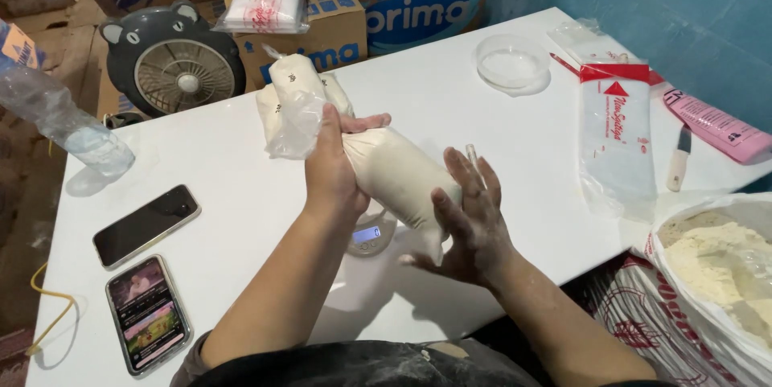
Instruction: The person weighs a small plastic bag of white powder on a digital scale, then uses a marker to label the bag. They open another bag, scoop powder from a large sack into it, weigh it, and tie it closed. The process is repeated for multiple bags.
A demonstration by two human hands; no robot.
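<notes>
Fingers of my left hand (331, 163) wrap tight around the gathered neck of a clear plastic bag of flour (386, 171), thumb over the twist. My right hand (466, 222) lies open and dusted white, palm flat against the bag's lower end, fingers spread. Under the bag, between my wrists, a small digital scale (369, 236) shows its lit display. Just behind my left knuckles sit more filled flour bags (299, 85). Beyond my right fingertips lie a round clear lid (511, 61) and a flat pack of empty plastic bags (618, 125). Right of my right forearm, an open flour sack (724, 266). Left of my left arm lie two phones (147, 270).
</notes>
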